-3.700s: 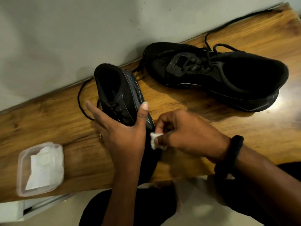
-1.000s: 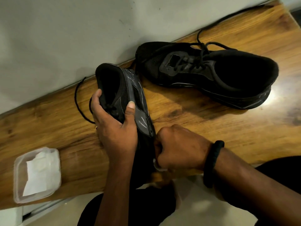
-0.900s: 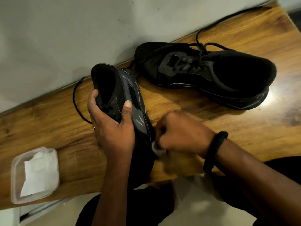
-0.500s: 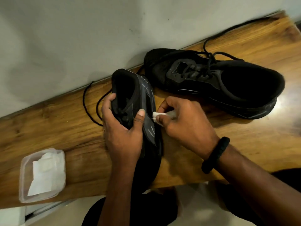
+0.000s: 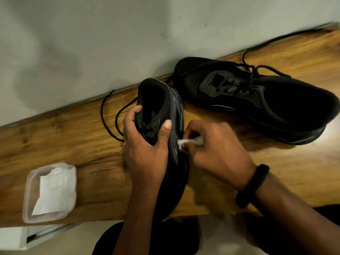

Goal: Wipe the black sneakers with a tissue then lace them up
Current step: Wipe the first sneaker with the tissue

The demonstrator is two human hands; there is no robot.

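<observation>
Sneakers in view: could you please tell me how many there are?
2. One sneaker is gripped by the left hand at centre; the other sneaker lies to its right, near the wall. None seems hidden.

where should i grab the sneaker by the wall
Grip the sneaker at its heel collar, coming from above on the right: it stands on its sole with the wide opening facing up, so a thumb can hook inside. Its loose laces trail toward the wall, clear of the heel.
</observation>
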